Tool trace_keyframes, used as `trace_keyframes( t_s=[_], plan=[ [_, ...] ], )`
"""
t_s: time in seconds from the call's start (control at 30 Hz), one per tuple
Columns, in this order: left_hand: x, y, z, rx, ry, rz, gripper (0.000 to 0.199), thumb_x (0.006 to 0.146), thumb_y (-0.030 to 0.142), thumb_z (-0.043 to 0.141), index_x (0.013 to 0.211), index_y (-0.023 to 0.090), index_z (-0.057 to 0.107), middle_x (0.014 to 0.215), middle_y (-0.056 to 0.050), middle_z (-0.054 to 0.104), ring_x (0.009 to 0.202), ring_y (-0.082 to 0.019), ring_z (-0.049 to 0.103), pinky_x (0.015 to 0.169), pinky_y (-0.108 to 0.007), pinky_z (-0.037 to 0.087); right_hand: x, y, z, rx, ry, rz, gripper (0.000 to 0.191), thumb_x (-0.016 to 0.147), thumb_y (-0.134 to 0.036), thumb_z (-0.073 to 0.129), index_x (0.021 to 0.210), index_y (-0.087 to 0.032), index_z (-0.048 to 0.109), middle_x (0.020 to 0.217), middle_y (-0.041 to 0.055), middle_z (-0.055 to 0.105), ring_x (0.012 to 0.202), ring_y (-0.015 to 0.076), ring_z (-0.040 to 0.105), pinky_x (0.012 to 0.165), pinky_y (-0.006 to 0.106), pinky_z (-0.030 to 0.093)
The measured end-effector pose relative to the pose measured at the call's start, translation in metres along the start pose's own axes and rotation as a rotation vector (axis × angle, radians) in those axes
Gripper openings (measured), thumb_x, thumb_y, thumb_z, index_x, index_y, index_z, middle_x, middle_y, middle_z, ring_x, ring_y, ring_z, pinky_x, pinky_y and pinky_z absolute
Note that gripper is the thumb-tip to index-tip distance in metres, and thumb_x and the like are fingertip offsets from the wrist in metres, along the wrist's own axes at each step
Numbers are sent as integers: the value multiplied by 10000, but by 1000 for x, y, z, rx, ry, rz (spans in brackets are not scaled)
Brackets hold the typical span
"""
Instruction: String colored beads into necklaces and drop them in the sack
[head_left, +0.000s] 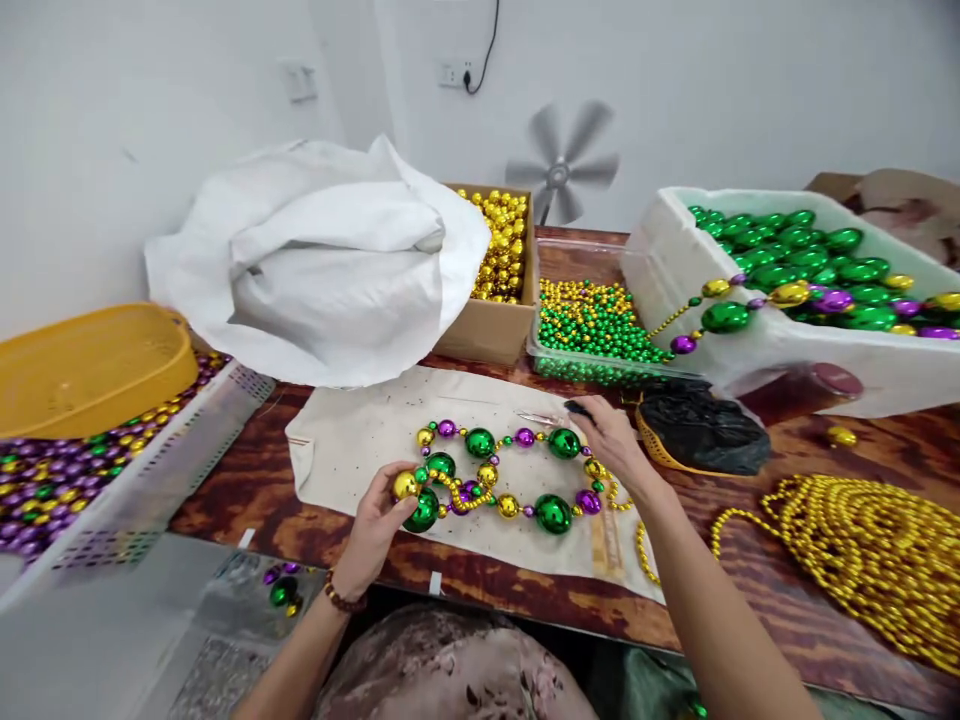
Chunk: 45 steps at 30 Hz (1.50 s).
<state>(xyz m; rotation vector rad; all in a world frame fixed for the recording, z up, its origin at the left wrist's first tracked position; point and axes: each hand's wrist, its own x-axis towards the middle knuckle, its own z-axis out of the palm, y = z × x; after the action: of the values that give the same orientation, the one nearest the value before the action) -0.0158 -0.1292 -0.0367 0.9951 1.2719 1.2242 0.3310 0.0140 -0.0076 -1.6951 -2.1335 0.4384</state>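
Observation:
A string of green, gold and purple beads (553, 513) lies in loops on the pale cloth (337, 440). My left hand (379, 520) is closed on its left end, with the thumb and fingers around a large gold bead (405, 485). Thin gold beads run over the middle of the loops. My right hand (606, 432) is just beyond the right end of the loops, its fingers closed around the dark handle of a thin metal tool (544, 416), whose tips point left.
A white sack (337, 290) stands behind the cloth, beside a cardboard box (480, 330) of gold beads. A clear tray (585, 372) of small beads and a foam box (675, 340) follow rightward. Gold strands (862, 550) lie at right; a crate (142, 480) stands left.

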Motion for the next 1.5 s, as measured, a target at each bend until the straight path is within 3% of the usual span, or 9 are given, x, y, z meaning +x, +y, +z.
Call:
trace_keyframes(
  t_s=[0.07, 0.17, 0.3, 0.4, 0.57, 0.8, 0.97, 1.3, 1.5],
  plan=[
    [4, 2, -2, -13, 1, 2, 445, 831, 404, 695, 1217, 215, 577, 1149, -74, 663, 1038, -216, 622, 881, -296, 504, -7, -39, 3, 216, -137, -187, 245, 969, -264, 473, 1145, -210, 635, 1098, 73, 703, 1006, 218, 649, 884, 311, 500],
    [7, 6, -3, -4, -3, 22, 450, 821, 400, 707, 1214, 209, 601, 1171, -79, 661, 1054, -219, 615, 906, -304, 500, -14, -99, 9, 474, -351, -418, 264, 1000, -310, 470, 1195, -241, 634, 1143, 54, 703, 1028, 207, 644, 907, 324, 490],
    [7, 11, -8, 4, -41, 49, 433, 830, 370, 708, 1218, 206, 607, 1192, -91, 656, 1097, -232, 609, 953, -324, 493, -8, -145, 17, 518, -446, -530, 326, 1043, -395, 399, 1112, -194, 645, 1034, 58, 694, 932, 193, 631, 848, 307, 486],
    [6, 11, -12, -23, -73, 78, 385, 843, 335, 704, 1196, 210, 618, 1193, -92, 659, 1103, -225, 607, 950, -310, 493, 0, -151, 29, 469, -481, -538, 385, 1060, -402, 345, 999, -183, 655, 950, 48, 686, 884, 187, 622, 834, 310, 480],
    [6, 5, -18, -64, -82, 93, 387, 845, 326, 706, 1202, 200, 628, 1174, -100, 670, 1086, -229, 617, 929, -312, 510, 1, -149, 45, 342, -481, -606, 337, 1063, -348, 357, 1118, -216, 662, 1165, 72, 684, 1103, 208, 603, 980, 355, 444],
    [8, 3, -20, -121, -116, 90, 363, 860, 315, 697, 1212, 235, 655, 1157, -64, 694, 1057, -200, 631, 915, -278, 505, 10, -170, 42, 198, -515, -706, 418, 1083, -338, 298, 958, -177, 663, 917, 62, 682, 867, 196, 607, 801, 309, 446],
    [9, 4, -20, -135, -55, 47, 391, 829, 372, 730, 1184, 212, 690, 1128, -72, 704, 1022, -201, 622, 895, -266, 495, 15, -177, 44, 111, -502, -725, 406, 1082, -338, 321, 904, -163, 642, 887, 55, 672, 809, 179, 580, 707, 288, 373],
    [13, -3, -25, -265, -75, -22, 456, 839, 466, 707, 1209, 200, 699, 1139, -98, 706, 1018, -221, 631, 894, -303, 494, 26, -188, 43, 19, -496, -744, 392, 1073, -318, 361, 876, -155, 658, 864, 64, 686, 786, 179, 576, 683, 289, 340],
    [18, -4, -24, -385, -85, -44, 435, 828, 451, 719, 1185, 204, 721, 1130, -116, 727, 1081, -277, 649, 965, -400, 503, 32, -189, 51, 51, -460, -802, 424, 1080, -350, 334, 877, -156, 651, 857, 56, 688, 793, 176, 582, 679, 288, 343]
  ],
)
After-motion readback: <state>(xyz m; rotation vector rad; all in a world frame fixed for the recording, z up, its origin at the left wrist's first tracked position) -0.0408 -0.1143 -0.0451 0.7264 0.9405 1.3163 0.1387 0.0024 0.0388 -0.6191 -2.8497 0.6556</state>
